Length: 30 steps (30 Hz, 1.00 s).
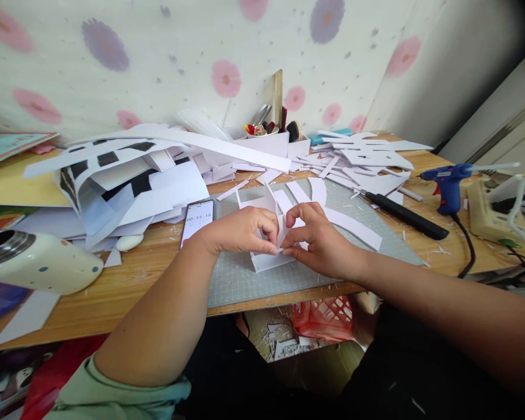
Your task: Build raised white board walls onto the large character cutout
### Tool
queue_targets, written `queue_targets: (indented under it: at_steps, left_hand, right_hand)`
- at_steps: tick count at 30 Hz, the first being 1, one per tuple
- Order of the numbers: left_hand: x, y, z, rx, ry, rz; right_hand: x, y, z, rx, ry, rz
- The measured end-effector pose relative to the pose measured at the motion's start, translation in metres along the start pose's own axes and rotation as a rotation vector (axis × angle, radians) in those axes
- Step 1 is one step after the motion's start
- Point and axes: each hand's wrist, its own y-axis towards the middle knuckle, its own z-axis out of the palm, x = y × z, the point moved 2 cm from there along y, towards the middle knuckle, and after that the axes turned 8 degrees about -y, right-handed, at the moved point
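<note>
My left hand (249, 230) and my right hand (312, 239) meet over a small white foam-board structure (269, 262) at the front of the grey cutting mat (231, 286). The fingers of both hands are bent and pinched close together at its upper edge. A small white piece seems to lie between the fingertips, but they hide most of it. Thin upright walls of the structure show behind my left hand. Just beyond my right hand lies a curved white strip (354, 227), flat on the mat.
A phone (196, 220) running a timer lies left of the mat. To the right are a black cutter (405, 216) and a blue glue gun (450, 185) with its cord. White scraps (367, 157) pile up at the back. A cream flask (48, 262) lies on its side at left.
</note>
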Motion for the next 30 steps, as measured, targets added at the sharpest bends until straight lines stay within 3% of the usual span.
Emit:
queue_targets:
  at_steps: [7, 13, 16, 19, 25, 27, 30]
  left_hand:
    - [-0.002, 0.0, 0.0, 0.019, 0.03, 0.011]
    - [-0.004, 0.0, -0.002, 0.041, 0.079, -0.017]
    - [-0.004, 0.001, -0.002, 0.063, 0.075, -0.021]
    - [-0.004, 0.001, -0.001, 0.07, 0.074, -0.032]
    - [-0.003, 0.005, 0.004, 0.079, 0.046, -0.063]
    - [-0.004, 0.006, 0.002, 0.014, 0.014, -0.064]
    - [-0.007, -0.006, -0.009, -0.271, -0.038, -0.064]
  right_hand:
    - [-0.001, -0.001, -0.003, 0.018, -0.004, -0.012]
    - [-0.016, 0.003, -0.032, -0.052, 0.234, 0.045]
    - [-0.021, 0.002, -0.039, 0.139, 0.173, 0.078]
    - [-0.019, -0.001, -0.035, 0.35, 0.002, 0.009]
    - [-0.013, -0.005, -0.021, 0.471, -0.14, -0.079]
    - [-0.014, -0.005, -0.02, 0.478, -0.146, -0.098]
    - [-0.015, -0.005, -0.02, 0.475, -0.16, -0.111]
